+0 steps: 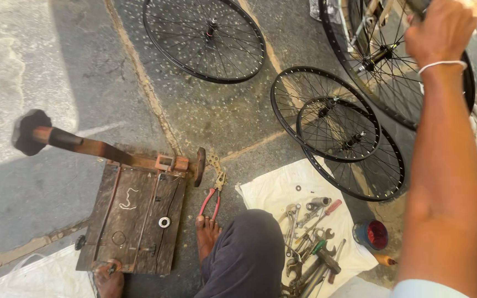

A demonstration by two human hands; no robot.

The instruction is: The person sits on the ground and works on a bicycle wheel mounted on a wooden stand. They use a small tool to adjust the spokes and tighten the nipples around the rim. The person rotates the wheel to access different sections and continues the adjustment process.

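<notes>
Right hand is up at the top right, fingers wrapped shut around a dark bar-like part of the bike that runs out of the top of the shot, just above the big spoked wheel standing by it. I can't tell exactly what the bar is since the edge cuts it off. Left hand isn't in view at all. My take on holding it well: keep the grip firm and the wrist straight like it is now, since that wheel looks free to roll or tip sideways, and brace it rather than let it lean toward the two loose rims lying overlapped on the pavement just below. Watch your feet too: the bare foot sits right beside the red-handled pliers and the wooden board with its rusty post. The wrenches and screwdriver are piled on the white cloth near your knee, with a small red cup at the cloth's edge, so everything's within reach without letting go. Another rim lies well apart, up top.
</notes>
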